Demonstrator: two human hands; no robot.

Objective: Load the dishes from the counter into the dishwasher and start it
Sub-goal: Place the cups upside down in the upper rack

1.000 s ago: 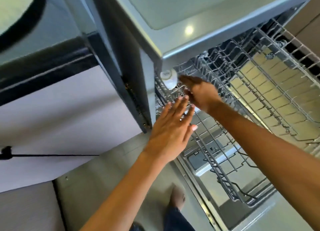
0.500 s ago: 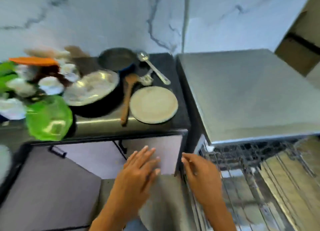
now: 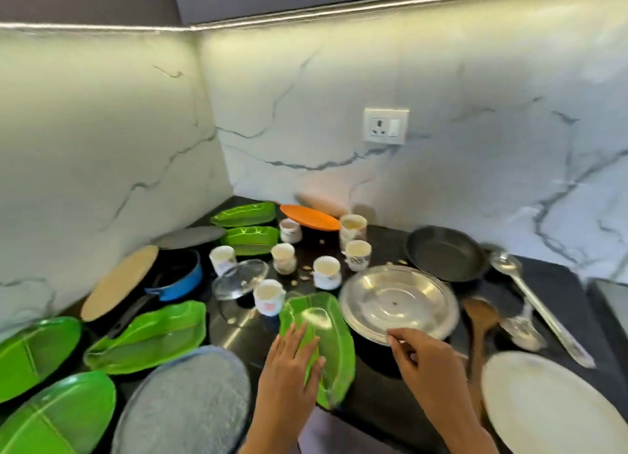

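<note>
Both hands over a black counter [image 3: 380,396] crowded with dishes.

The left hand [image 3: 292,368] lies with straight fingers on a green leaf-shaped plate [image 3: 334,334] at the counter's front edge, thumb at the plate's near side. The right hand [image 3: 424,362], fingers loosely curled and holding nothing, touches the near rim of a steel plate [image 3: 397,304] just beyond it. A wooden spoon [image 3: 481,328] and white plate [image 3: 550,409] lie to its right; cups [image 3: 326,271] stand beyond both hands.

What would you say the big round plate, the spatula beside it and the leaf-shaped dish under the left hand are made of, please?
Round plate: probably stainless steel, with a mirror-bright silver sheen. Spatula: apparently wood, matte brown. Leaf-shaped dish: likely plastic or melamine, uniformly bright green and glossy, though motion blur leaves this uncertain. The left hand rests on it.
</note>
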